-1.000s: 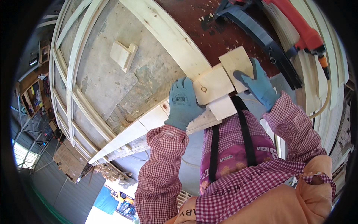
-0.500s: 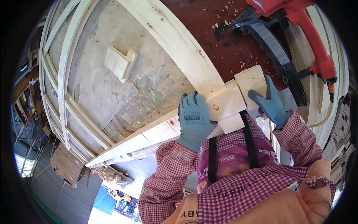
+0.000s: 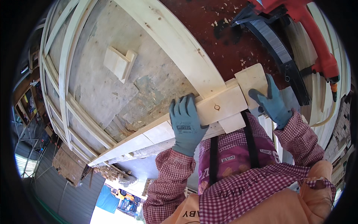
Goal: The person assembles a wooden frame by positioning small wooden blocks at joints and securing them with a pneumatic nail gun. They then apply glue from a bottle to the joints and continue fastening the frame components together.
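My left hand, in a blue-grey work glove, lies over the long edge rail of a wooden frame. Its fingers hook over the far side, and the thumb rests by the left end of a flat wooden piece with a dark knot. My right hand, gloved alike, pinches a small pale wooden block at the rail's right end, thumb on top and fingers behind. Below the knotted piece another small wooden block juts toward my body. A wide plank meets the rail just above the knotted piece.
At upper right a red nail gun with a black magazine lies beside the red-brown board. Its air hose bends down at the right. Two joined wood scraps lie on the worn panel. Curved wooden slats stand at far left.
My left hand has slid left along the rail, uncovering more of the knotted piece. My right hand stays on the small block, nearly unmoved.
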Demonstrator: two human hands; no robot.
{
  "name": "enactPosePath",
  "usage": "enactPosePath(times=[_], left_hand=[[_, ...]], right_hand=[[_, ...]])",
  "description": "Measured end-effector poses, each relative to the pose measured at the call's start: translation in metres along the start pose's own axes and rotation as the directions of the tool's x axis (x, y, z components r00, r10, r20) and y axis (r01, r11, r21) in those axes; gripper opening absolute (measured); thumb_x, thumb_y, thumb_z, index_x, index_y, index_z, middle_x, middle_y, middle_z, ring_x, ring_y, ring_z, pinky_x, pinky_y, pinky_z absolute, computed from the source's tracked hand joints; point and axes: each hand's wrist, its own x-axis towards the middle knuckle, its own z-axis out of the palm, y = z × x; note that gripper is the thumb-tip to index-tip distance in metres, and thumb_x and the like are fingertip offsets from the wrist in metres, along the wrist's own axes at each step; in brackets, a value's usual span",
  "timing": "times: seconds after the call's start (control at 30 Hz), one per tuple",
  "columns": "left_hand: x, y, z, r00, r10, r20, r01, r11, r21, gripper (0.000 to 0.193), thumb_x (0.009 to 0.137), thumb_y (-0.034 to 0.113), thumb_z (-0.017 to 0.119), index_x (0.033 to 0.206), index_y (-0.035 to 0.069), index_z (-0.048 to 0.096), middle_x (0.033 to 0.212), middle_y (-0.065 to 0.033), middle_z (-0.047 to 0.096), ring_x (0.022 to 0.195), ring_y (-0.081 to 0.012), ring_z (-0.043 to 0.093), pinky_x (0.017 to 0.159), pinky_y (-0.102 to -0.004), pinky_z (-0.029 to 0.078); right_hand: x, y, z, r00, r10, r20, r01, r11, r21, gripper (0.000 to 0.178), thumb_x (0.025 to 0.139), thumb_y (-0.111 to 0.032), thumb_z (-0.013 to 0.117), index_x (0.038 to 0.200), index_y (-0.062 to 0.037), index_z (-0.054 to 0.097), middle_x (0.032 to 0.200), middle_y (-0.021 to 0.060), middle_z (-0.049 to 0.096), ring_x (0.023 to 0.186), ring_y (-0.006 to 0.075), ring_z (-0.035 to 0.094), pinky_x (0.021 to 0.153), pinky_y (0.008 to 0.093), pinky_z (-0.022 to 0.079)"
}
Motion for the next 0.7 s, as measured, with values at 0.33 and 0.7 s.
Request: enactPosePath(times=[0.33, 0.7], left_hand=[[0.003, 0.005, 0.0, 1.0, -0.018, -0.024, 0.017, 0.999, -0.037, 0.07, 0.057, 0.021, 0.072, 0.117, 0.0, 0.043, 0.115, -0.017, 0.047, 0.107, -0.0339, 0.045, 0.095, -0.0449, 0.034], [0.007, 0.009, 0.003, 0.999, -0.034, -0.012, 0.034, 0.998, -0.05, 0.075, 0.055, 0.024, 0.073, 0.118, -0.001, 0.04, 0.117, -0.0182, 0.043, 0.109, -0.0363, 0.041, 0.094, -0.0472, 0.032]], right_hand=[[-0.003, 0.002, 0.005, 1.0, -0.001, -0.021, 0.0, 0.999, -0.052, 0.066, 0.082, -0.013, 0.065, 0.136, -0.0082, 0.028, 0.097, 0.0046, 0.059, 0.061, 0.0052, 0.05, 0.044, 0.0174, 0.041], [-0.007, -0.005, 0.009, 0.998, 0.021, -0.058, -0.025, 0.998, -0.062, 0.059, 0.082, -0.021, 0.067, 0.128, -0.0071, 0.033, 0.085, 0.0047, 0.056, 0.061, 0.0051, 0.047, 0.047, 0.0176, 0.04]])
